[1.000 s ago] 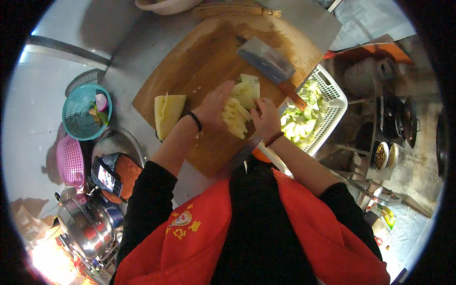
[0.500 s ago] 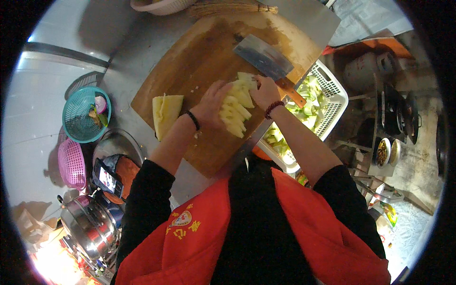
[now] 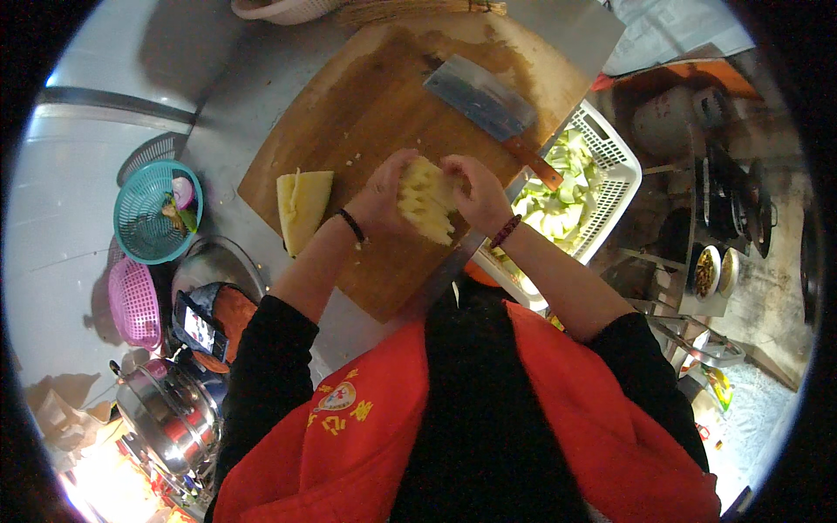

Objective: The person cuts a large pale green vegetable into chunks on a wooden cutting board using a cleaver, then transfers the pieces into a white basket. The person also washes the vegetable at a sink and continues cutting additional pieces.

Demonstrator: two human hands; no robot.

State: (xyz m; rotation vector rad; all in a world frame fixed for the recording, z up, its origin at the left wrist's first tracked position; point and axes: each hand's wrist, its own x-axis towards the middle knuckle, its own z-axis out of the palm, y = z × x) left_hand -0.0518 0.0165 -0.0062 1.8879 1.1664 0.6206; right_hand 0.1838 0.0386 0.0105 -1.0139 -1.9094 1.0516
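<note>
Pale slices (image 3: pixel 425 205) on cutting board (image 3: pixel 362 113), held between left hand (image 3: pixel 386 199) and right hand (image 3: pixel 479 197), fingers curled against their sides; cleaver (image 3: pixel 481 98) laid beyond; red apron (image 3: pixel 292 453) marked with yellow lettering (image 3: pixel 334 424) and pale emblem (image 3: pixel 336 397).

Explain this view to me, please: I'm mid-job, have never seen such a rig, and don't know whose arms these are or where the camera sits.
There is no machine here: these are a person's bare hands. The camera is worn on the head and looks down, so picture left is the person's left; its fisheye lens bends straight edges.

The left hand and right hand are cupped against either side of a pile of pale cut pieces. I can't tell whether any are lifted.

Also on the wooden board are a larger pale chunk, at left, and a cleaver, farther off. Beside the board, at right, a white basket holds pale green slices.
</note>
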